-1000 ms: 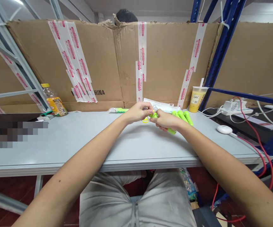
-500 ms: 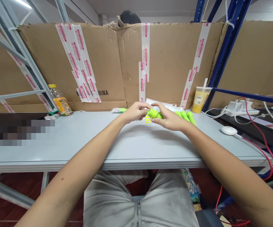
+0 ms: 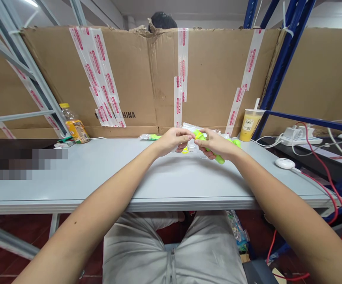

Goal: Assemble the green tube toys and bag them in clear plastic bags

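Observation:
Over the back middle of the table, my right hand (image 3: 215, 142) is wrapped round a bright green tube (image 3: 219, 159). Its rounded lower end sticks out below my palm. Around the tube's upper end lies a yellow ring (image 3: 200, 135). Thumb and fingertips of my left hand (image 3: 172, 141) are pinched together right at that upper end; what they hold is hidden. Another yellow ring (image 3: 185, 150) lies on the table under my hands, beside a small whitish round piece (image 3: 191, 147). More green tubes (image 3: 235, 142) lie behind my right hand, partly covered.
A clear bag (image 3: 190, 126) lies behind my hands, and a green packet (image 3: 150, 137) left of them. A cardboard wall (image 3: 135, 79) closes the table's back. A juice bottle (image 3: 77, 128) stands left, a drink cup (image 3: 250, 124) right. A white round device (image 3: 286, 163) with a red cable sits at right.
The green tube has turned in my right hand, its rounded end now pointing down toward me. A yellow ring now shows around its upper end. My left fingers have closed in beside it.

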A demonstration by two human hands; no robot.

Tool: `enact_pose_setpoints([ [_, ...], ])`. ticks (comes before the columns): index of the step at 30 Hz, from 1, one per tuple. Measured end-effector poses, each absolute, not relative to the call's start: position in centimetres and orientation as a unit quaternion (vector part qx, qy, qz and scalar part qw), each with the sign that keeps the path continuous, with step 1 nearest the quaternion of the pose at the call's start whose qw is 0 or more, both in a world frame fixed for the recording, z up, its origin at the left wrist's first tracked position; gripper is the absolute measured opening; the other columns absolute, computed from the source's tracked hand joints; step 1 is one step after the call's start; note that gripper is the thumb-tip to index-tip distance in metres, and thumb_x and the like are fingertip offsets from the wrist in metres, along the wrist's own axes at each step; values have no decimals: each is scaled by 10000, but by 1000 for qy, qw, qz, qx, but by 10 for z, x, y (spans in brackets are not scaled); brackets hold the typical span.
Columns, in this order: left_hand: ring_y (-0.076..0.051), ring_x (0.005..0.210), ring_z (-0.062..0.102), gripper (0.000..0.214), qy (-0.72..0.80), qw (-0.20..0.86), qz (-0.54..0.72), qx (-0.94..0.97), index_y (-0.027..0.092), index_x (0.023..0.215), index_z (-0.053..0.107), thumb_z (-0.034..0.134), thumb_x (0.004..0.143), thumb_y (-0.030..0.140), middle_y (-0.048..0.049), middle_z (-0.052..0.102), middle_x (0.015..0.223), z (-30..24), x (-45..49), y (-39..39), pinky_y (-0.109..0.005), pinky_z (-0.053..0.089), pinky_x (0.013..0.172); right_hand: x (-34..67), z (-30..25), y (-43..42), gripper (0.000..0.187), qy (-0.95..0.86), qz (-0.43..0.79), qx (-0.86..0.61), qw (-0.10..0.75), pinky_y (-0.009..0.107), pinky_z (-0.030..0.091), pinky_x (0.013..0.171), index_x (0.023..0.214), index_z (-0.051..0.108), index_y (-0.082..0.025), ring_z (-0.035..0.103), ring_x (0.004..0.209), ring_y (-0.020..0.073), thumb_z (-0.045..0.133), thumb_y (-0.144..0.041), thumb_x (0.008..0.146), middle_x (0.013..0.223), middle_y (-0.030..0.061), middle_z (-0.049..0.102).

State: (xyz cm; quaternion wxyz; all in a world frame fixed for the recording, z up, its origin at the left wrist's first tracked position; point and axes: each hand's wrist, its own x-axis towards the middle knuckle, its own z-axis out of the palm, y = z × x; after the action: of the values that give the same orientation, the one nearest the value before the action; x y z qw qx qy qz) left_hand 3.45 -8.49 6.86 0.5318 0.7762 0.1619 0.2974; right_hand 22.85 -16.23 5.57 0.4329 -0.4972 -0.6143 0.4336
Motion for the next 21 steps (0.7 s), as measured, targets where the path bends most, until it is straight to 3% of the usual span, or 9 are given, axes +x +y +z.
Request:
enact_pose_setpoints([
  [4,-75,502,411,291,216,420,331,817,125,840,694,746,763,401,6,528,616,64,41,-88,-236,327,470,228,51,-159,648,-642,397,-514,408,213,346,367,1380,263,-259,428,435,112,665,-385,887,625,-60,500],
  [9,-124,682,530,170,238,252,394,852,129,727,673,669,787,289,-25,619,709,59,47,-85,-246,394,617,223,46,-154,602,-645,365,-542,395,227,365,348,1353,276,-227,441,429,119,646,-363,899,621,-57,502],
  [17,-146,723,540,132,195,168,395,882,151,742,670,594,811,232,-31,627,755,58,46,-80,-279,400,664,221,49,-156,603,-617,426,-526,402,210,337,362,1345,285,-253,418,435,101,668,-333,887,639,-60,507],
  [21,-143,716,529,128,180,165,397,885,156,738,666,588,819,217,-29,615,752,55,47,-82,-283,400,666,221,48,-157,619,-636,395,-533,394,229,354,370,1378,268,-225,436,431,116,643,-343,900,623,-60,507],
])
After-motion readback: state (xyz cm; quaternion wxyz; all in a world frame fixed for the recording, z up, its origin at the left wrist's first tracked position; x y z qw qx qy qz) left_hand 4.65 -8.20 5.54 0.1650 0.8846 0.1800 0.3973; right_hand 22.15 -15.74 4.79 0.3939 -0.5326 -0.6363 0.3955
